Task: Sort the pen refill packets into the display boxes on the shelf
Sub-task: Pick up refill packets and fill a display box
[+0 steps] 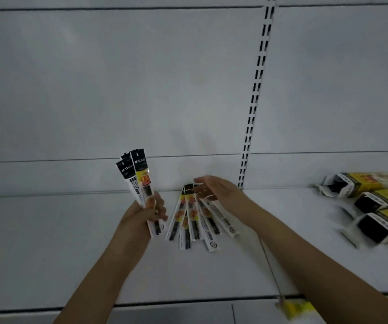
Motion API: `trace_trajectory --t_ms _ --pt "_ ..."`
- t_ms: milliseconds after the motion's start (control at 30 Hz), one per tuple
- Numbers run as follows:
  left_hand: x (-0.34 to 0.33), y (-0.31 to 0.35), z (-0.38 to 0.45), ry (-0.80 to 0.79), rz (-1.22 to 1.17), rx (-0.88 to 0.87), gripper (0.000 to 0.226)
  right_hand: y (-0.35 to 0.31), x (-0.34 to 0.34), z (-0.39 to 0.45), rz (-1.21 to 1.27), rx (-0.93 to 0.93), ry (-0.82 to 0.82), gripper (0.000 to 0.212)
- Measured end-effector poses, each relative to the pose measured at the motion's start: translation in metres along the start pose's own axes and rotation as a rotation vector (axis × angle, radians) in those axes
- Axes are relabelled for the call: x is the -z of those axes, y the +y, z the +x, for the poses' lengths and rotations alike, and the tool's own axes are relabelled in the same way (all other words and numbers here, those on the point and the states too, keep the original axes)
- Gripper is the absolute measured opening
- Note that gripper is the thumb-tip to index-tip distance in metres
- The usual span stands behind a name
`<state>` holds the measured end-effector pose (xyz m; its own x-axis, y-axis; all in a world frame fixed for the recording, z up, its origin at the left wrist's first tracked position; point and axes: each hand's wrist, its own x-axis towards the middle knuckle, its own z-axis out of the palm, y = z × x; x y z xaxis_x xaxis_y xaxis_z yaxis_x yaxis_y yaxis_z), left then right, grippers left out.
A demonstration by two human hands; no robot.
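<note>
My left hand (147, 213) grips a bundle of several long pen refill packets (137, 176), held upright with their black tops up. Several more refill packets (195, 220) lie fanned out on the white shelf (71, 242), just right of that hand. My right hand (214, 190) hovers flat over the top ends of the fanned packets, fingers spread, holding nothing that I can see. Three yellow-and-black display boxes (375, 206) lie on their sides at the far right of the shelf, open ends facing left.
A slotted upright (256, 90) runs down the white back panel behind my right hand. A yellow price tag (298, 307) sits on the shelf's front edge at the lower right. The boxes look blurred.
</note>
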<state>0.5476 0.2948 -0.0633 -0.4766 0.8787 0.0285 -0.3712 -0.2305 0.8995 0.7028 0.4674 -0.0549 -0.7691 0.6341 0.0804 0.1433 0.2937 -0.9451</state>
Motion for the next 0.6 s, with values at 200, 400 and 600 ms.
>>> trace_trajectory --t_ms 200,400,600 --pt "-0.076 -0.023 0.017 -0.132 -0.003 0.050 0.014 0.020 0.059 -0.053 -0.184 -0.068 0.134 0.042" --pt "-0.160 -0.067 0.047 -0.196 0.138 0.124 0.016 0.028 0.140 -0.116 -0.383 -0.122 0.327 0.037" --pt "-0.236 -0.099 0.064 -0.241 0.532 -0.020 0.018 0.031 0.253 -0.161 -0.516 -0.119 0.522 0.029"
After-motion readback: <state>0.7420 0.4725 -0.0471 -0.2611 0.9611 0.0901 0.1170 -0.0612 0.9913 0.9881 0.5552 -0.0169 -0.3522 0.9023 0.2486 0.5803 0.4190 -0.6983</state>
